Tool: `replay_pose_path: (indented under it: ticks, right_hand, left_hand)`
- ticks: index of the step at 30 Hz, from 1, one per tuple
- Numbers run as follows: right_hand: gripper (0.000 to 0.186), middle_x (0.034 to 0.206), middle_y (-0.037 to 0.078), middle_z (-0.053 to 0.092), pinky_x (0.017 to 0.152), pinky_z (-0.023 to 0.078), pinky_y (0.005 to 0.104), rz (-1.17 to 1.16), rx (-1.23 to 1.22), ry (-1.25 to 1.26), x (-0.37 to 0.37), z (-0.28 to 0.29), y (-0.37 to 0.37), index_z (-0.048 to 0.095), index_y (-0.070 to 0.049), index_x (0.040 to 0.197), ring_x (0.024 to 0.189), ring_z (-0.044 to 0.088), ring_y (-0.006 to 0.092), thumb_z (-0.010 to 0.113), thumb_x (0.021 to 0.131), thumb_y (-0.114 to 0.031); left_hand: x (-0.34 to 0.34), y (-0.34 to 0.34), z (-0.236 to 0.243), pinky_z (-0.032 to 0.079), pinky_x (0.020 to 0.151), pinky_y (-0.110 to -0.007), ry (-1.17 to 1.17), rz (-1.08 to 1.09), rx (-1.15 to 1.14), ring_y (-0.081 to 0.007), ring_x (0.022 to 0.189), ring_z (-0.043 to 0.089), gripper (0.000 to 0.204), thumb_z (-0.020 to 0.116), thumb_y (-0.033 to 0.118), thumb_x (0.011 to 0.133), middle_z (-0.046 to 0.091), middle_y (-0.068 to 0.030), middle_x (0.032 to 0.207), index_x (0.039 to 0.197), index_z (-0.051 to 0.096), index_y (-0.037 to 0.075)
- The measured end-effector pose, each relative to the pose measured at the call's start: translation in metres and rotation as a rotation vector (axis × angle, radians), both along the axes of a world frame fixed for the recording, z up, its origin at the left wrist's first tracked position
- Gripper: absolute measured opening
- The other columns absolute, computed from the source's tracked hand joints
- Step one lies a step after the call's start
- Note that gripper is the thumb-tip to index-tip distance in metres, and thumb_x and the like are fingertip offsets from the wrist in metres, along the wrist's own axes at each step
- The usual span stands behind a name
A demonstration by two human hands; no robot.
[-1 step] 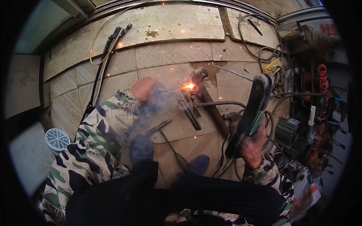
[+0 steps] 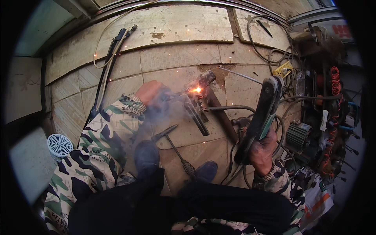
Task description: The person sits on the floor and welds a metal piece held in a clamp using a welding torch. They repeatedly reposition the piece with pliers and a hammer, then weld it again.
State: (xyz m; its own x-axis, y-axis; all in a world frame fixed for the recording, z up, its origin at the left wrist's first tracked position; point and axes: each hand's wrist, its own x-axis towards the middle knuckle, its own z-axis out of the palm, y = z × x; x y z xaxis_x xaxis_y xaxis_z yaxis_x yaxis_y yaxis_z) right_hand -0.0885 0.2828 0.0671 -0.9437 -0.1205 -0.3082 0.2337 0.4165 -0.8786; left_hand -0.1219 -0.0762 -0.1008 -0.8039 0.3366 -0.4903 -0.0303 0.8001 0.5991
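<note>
Left hand [image 2: 150,93]: grip clenched around a welding electrode holder [image 2: 177,98], partly veiled by smoke. The rod runs from this grip toward the person's right and ends at the arc [image 2: 197,90], a bright orange point shedding sparks. The arc sits on a dark steel workpiece [image 2: 203,105] lying on the paved floor [image 2: 176,58], just right of the left grip and slightly beyond it. The long axis of the workpiece's bars runs diagonally, from far-left to near-right, passing below the arc.

Right hand [image 2: 261,150]: grip clenched on the handle of a hand-held welding shield [image 2: 261,111], held upright and tilted, raised well above the floor. The workpiece lies to the left of this grip and further from the body; the two are well apart.

The left hand is clearly the nearer to the weld point; the right does not touch the work.

Nearby: a chipping hammer [image 2: 176,147] with a spring handle lies on the floor, below the left grip and between the two shoes. Cables [image 2: 274,58] coil beyond the right grip. A white round filter [image 2: 59,145] rests far left of the left sleeve.
</note>
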Motion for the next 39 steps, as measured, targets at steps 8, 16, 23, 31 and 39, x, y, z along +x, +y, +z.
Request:
replay_pose_path:
  ticks: [8,16,23,31,39]
  right_hand:
    - [0.035,0.095,0.003,0.066,0.077,0.051,0.0260,0.002,-0.045,-0.097,0.006,-0.006,0.001,0.060,0.003,0.113,0.083,0.061,0.0118,0.062,0.082,-0.014]
    - [0.045,0.094,0.003,0.065,0.079,0.050,0.0260,0.012,-0.042,-0.088,0.003,-0.007,-0.006,0.061,0.004,0.113,0.085,0.059,0.0112,0.046,0.070,0.006]
    - [0.044,0.094,0.005,0.067,0.080,0.051,0.0270,0.033,0.007,-0.089,0.005,-0.009,-0.006,0.062,0.005,0.112,0.083,0.060,0.0123,0.049,0.070,0.004]
    - [0.045,0.094,0.005,0.068,0.079,0.052,0.0275,0.025,-0.007,-0.127,0.007,-0.010,-0.006,0.062,0.005,0.114,0.084,0.061,0.0124,0.051,0.071,0.003]
    - [0.026,0.089,0.012,0.070,0.070,0.053,0.0321,0.057,0.281,0.067,-0.031,-0.021,0.012,0.064,0.004,0.101,0.079,0.066,0.0155,0.063,0.077,-0.007]
  left_hand:
    - [-0.005,0.004,0.007,0.052,0.069,-0.044,-0.022,-0.010,0.001,-0.0353,0.073,0.068,0.020,0.083,0.024,0.071,0.068,-0.0144,0.074,0.084,0.073,0.012]
    - [-0.004,0.008,0.007,0.052,0.067,-0.041,-0.030,0.029,-0.014,-0.0333,0.070,0.067,0.020,0.082,0.023,0.073,0.069,-0.0136,0.073,0.083,0.074,0.009]
    - [-0.006,0.008,0.014,0.053,0.068,-0.039,-0.062,0.014,-0.011,-0.0311,0.070,0.068,0.019,0.081,0.022,0.073,0.070,-0.0127,0.073,0.085,0.075,0.009]
    - [-0.007,0.009,0.011,0.054,0.069,-0.039,-0.088,0.017,-0.019,-0.0294,0.071,0.069,0.019,0.082,0.020,0.071,0.070,-0.0125,0.075,0.085,0.074,0.009]
    - [-0.005,0.004,0.019,0.055,0.071,-0.043,-0.066,-0.010,-0.014,-0.0349,0.073,0.069,0.021,0.081,0.027,0.071,0.069,-0.0135,0.074,0.082,0.070,0.013]
